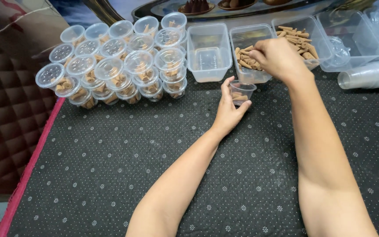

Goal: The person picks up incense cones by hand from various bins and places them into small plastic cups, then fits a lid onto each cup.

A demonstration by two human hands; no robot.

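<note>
My left hand (228, 109) grips a small clear plastic cup (242, 91) that stands on the dark dotted cloth (110, 175); a few brown cones lie in the cup. My right hand (277, 57) reaches into a clear rectangular tub (246, 37) of brown cones, fingers curled over the cones (243, 59). Whether it holds any cones is hidden by the fingers.
Left of the tubs stands a stacked cluster of several lidded small cups (119, 66) filled with cones. An empty clear tub (209, 52) sits beside the one in use, another tub with cones (301, 39) to its right, then empty tubs (352, 35) and stacked clear cups (369, 74).
</note>
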